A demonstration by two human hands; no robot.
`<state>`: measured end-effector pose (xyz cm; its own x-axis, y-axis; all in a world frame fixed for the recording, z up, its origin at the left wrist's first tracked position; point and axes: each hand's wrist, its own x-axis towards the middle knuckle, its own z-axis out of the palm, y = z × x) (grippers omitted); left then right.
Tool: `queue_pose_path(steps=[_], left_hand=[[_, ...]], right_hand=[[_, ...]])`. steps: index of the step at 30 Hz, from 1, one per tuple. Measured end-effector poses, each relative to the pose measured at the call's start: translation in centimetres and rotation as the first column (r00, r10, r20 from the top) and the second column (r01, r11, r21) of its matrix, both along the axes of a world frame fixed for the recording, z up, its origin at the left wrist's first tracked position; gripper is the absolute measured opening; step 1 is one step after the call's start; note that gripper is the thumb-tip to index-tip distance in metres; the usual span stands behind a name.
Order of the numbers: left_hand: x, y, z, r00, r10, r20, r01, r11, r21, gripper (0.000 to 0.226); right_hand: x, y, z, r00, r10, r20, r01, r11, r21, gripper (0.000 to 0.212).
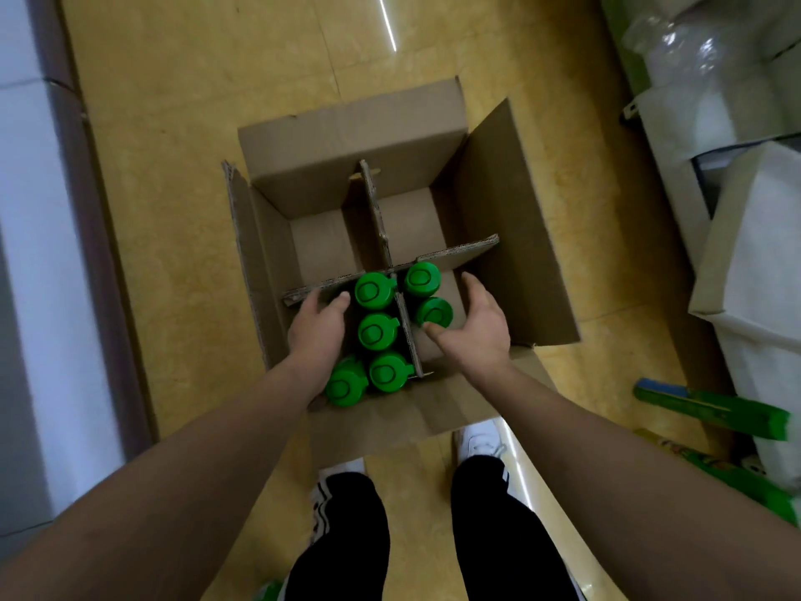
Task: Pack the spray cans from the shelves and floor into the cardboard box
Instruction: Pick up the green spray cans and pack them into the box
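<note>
An open cardboard box (511, 236) stands on the floor below me, split into four cells by a cardboard divider (376, 210). Several spray cans with green caps (376, 332) stand upright in the near left cell. Two more green-capped cans (422, 278) stand in the near right cell. My left hand (318, 325) hovers over the near left cell with relaxed fingers, holding nothing. My right hand (472, 325) is over the near right cell, fingers loosely spread, its thumb by the cap of a can (434, 312). The two far cells hold nothing.
The box sits on a yellow tiled floor (173, 167). White wrapped shelving and boxes (745, 210) line the right side, with green packages (711, 407) on the floor beside them. A white wall and brown skirting (65, 210) run along the left. My shoes (479, 440) touch the box's near flap.
</note>
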<state>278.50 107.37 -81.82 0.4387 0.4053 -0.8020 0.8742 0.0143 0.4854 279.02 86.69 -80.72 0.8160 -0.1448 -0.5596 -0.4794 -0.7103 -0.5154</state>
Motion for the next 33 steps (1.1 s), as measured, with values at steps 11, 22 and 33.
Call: queue_pose_path(steps=[11, 22, 33], left_hand=[[3.7, -5.2, 19.6, 0.837, -0.503, 0.215, 0.412, 0.839, 0.356, 0.071], [5.8, -16.1, 41.7, 0.447, -0.806, 0.389, 0.663, 0.59, 0.461, 0.072], [-8.8, -37.3, 52.1, -0.141, -0.846, 0.513, 0.822, 0.189, 0.537, 0.07]], right_hand=[[3.2, -3.0, 18.3, 0.983, 0.084, 0.164, -0.071, 0.994, -0.082, 0.096], [-4.0, -13.9, 38.7, 0.933, -0.196, 0.303, 0.24, 0.964, -0.114, 0.092], [-30.3, -28.1, 49.3, 0.592, -0.679, 0.434, 0.779, 0.62, -0.095, 0.088]])
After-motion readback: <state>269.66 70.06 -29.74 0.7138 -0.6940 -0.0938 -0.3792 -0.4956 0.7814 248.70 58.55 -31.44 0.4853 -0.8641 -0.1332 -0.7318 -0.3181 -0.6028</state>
